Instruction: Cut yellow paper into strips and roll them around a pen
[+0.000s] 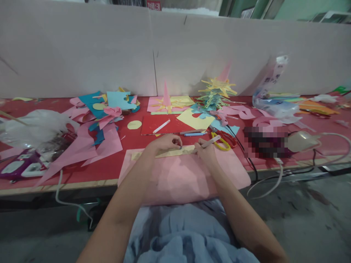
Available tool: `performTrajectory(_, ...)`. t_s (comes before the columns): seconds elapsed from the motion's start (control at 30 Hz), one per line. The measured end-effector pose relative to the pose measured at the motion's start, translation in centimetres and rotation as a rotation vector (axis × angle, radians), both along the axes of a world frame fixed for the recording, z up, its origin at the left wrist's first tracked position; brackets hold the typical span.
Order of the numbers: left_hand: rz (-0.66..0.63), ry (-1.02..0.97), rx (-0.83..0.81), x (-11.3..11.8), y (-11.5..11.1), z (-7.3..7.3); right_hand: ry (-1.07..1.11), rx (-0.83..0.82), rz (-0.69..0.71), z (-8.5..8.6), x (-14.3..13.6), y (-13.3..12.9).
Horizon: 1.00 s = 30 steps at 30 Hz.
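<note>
A large pink sheet [178, 182] lies at the table's front edge and hangs a little over it. Across its upper part runs a yellow paper strip [175, 151]. My right hand [206, 151] is closed round a whitish pen [212, 140], its lower end at the strip's right part. Above the strip's middle, my left hand [170, 141] has curled fingers, their tips close to the strip; whether they pinch anything is too small to tell. Just beyond the hands lie a blue pen [195, 134] and yellow-handled scissors [223, 142].
Pink paper scraps [105, 144] and a plastic bag [35, 128] are on the left. A layered paper tree [218, 91] and a pink cone [166, 96] stand at the back. Cables [278, 182] hang over the right front edge, near a clear plastic bag [279, 107].
</note>
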<state>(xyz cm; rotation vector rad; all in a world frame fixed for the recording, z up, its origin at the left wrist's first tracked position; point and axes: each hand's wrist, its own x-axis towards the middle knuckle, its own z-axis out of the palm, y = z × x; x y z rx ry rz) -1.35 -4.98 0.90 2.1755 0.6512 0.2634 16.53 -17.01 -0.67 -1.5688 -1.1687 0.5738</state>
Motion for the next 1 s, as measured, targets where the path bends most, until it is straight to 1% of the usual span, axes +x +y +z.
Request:
performTrajectory(0.17,0.006,0.0,-0.001,0.01,0.07,-0.13,0.013,0.001,0.041,-0.02,0.07,-0.04)
performTrajectory(0.33,0.003,0.005,0.001,-0.01,0.16,-0.22,-0.002,0.012,-0.011,-0.08,0.06,-0.02)
performTrajectory(0.67,0.004,0.009,-0.001,-0.1,-0.06,0.01,-0.023,0.022,-0.014,-0.3,0.13,0.06)
performTrajectory(0.8,0.003,0.003,-0.008,-0.06,0.0,-0.07,-0.017,-0.003,-0.022,-0.19,0.09,0.03)
performTrajectory(1.0,0.013,0.001,-0.02,0.0,-0.1,-0.08,-0.144,-0.004,0.01,0.43,0.05,-0.39)
